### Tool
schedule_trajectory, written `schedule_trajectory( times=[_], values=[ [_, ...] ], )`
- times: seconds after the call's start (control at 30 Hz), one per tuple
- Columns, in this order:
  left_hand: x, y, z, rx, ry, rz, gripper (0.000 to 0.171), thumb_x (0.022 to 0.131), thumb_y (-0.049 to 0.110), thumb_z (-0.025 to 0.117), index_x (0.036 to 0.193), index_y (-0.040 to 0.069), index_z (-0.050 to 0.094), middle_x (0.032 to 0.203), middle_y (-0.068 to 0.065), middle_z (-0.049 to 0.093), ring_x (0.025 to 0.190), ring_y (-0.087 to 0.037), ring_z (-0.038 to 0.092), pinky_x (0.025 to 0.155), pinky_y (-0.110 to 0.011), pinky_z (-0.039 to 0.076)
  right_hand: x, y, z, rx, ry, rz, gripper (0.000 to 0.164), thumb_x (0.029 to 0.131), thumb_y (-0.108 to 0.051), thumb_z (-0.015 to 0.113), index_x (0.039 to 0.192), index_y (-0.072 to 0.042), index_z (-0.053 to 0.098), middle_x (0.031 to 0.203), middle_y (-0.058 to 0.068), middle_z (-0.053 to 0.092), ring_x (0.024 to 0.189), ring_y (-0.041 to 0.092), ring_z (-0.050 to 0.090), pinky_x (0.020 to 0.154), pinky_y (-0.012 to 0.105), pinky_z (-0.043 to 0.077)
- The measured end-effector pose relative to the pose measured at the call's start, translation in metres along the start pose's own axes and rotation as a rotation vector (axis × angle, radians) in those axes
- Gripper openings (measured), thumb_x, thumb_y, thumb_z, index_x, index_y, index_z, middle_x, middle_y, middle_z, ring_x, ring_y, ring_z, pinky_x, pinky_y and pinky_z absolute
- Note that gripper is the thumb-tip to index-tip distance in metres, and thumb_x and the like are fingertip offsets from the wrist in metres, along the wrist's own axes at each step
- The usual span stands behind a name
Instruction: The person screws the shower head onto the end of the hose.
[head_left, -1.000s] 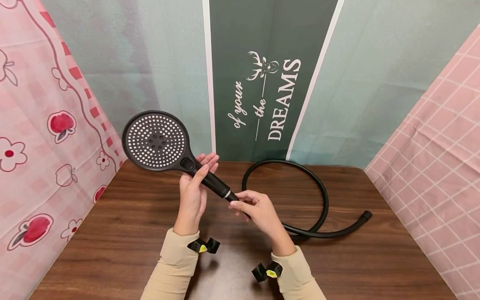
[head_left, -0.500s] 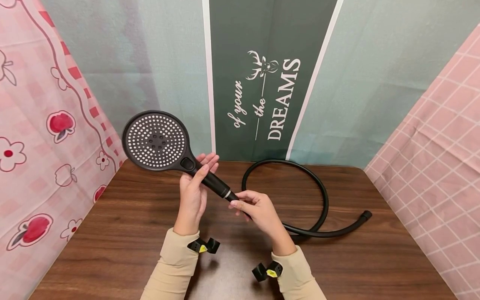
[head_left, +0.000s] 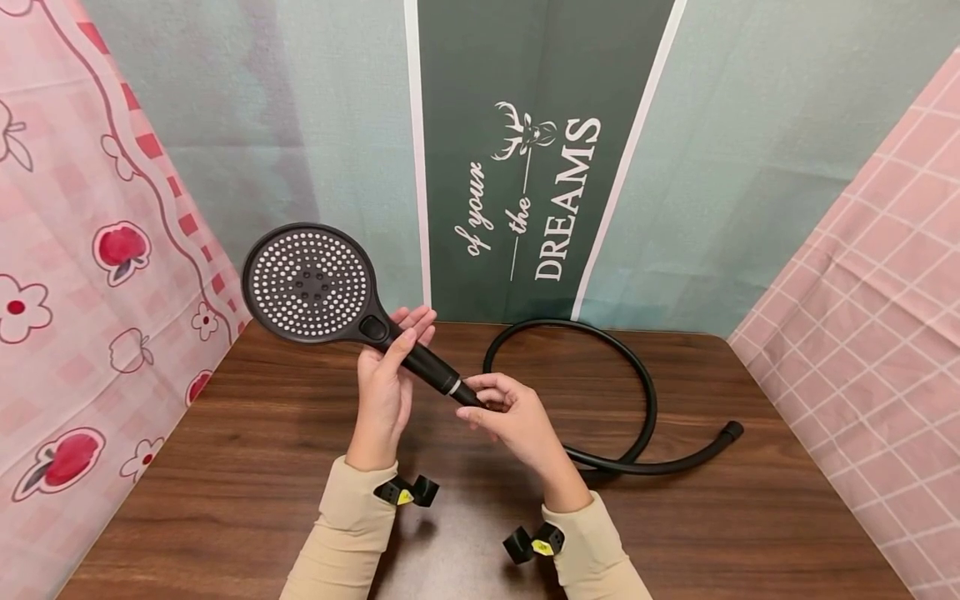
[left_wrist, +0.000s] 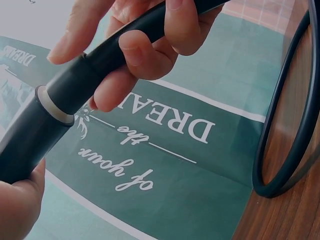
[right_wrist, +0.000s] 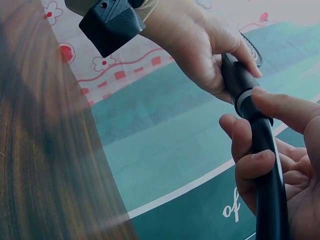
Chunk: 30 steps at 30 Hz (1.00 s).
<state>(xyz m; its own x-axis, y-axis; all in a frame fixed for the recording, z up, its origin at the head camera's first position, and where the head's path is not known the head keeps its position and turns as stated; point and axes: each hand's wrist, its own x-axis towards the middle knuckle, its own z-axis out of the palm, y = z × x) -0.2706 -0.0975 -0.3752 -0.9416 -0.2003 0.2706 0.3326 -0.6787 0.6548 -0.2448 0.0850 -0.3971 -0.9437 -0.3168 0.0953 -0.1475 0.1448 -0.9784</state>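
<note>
A black handheld shower head (head_left: 309, 283) is held above the table, its round face of white nozzles turned toward the head camera. My left hand (head_left: 384, 392) grips its handle, thumb on top, other fingers behind. At the handle's lower end my right hand (head_left: 521, 421) holds the end of a black shower hose (head_left: 651, 400). In the left wrist view the hose's end fitting (left_wrist: 72, 82) meets the handle at a pale ring (left_wrist: 52, 106). From the right wrist, several fingers curl round the hose (right_wrist: 271, 192). Whether the joint is tight cannot be seen.
The rest of the hose loops over the brown wooden table (head_left: 465, 517), its free end (head_left: 733, 430) lying at the right. A green cloth with printed words (head_left: 547, 50) hangs behind. Pink cloths (head_left: 67, 250) border the left and right sides.
My right thumb and fingers have shifted on the hose's end, spreading slightly apart. The shower head has tipped a tiny bit to the left; my left hand keeps its grip.
</note>
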Motion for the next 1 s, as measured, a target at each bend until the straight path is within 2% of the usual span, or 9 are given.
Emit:
schedule_trajectory(
  times=[0.07,0.3,0.63,0.8,1.0],
  values=[
    [-0.0002,0.0004,-0.0003,0.003,-0.002,0.002,0.022,0.099,-0.003,0.051,0.12,0.004,0.053,0.111,-0.007,0.074,0.108,-0.018,0.072,0.102,-0.033,0.055,0.0001,-0.0001,0.0006,0.007,0.005,0.007,0.034,0.085,-0.01,0.078,0.115,-0.003,0.063,0.081,0.002,0.072,0.058,0.008,0.058,0.046,0.022,0.043],
    [-0.0002,0.0004,-0.0014,0.013,0.002,-0.002,0.024,0.099,-0.002,0.051,0.122,0.003,0.052,0.111,-0.007,0.074,0.108,-0.018,0.072,0.101,-0.033,0.056,0.0003,0.0003,0.0024,-0.004,0.024,0.023,0.029,0.085,-0.01,0.077,0.108,-0.001,0.062,0.085,0.022,0.073,0.054,0.009,0.055,0.046,0.021,0.043],
    [-0.0016,0.0016,-0.0011,0.013,0.001,-0.01,0.025,0.099,-0.003,0.05,0.124,0.002,0.05,0.112,-0.007,0.073,0.108,-0.019,0.072,0.101,-0.033,0.056,-0.0008,0.0002,0.0039,-0.002,0.022,0.02,0.026,0.086,-0.01,0.077,0.106,0.0,0.064,0.088,0.033,0.069,0.05,0.008,0.049,0.045,0.02,0.041],
    [-0.0019,0.0014,-0.0019,0.017,-0.003,-0.014,0.026,0.099,-0.002,0.051,0.125,0.001,0.049,0.112,-0.007,0.073,0.108,-0.018,0.072,0.101,-0.032,0.055,-0.0016,-0.0015,0.0045,-0.002,0.019,0.021,0.024,0.087,-0.009,0.076,0.105,0.001,0.064,0.084,0.032,0.069,0.05,0.008,0.049,0.045,0.02,0.041],
    [-0.0013,0.0011,-0.002,0.017,-0.007,-0.013,0.026,0.099,-0.004,0.048,0.125,0.001,0.049,0.112,-0.007,0.073,0.108,-0.017,0.071,0.103,-0.032,0.054,-0.0014,-0.0015,0.0045,0.003,0.015,0.015,0.023,0.087,-0.01,0.076,0.104,0.001,0.065,0.084,0.022,0.073,0.05,0.008,0.051,0.046,0.02,0.042]
  ],
)
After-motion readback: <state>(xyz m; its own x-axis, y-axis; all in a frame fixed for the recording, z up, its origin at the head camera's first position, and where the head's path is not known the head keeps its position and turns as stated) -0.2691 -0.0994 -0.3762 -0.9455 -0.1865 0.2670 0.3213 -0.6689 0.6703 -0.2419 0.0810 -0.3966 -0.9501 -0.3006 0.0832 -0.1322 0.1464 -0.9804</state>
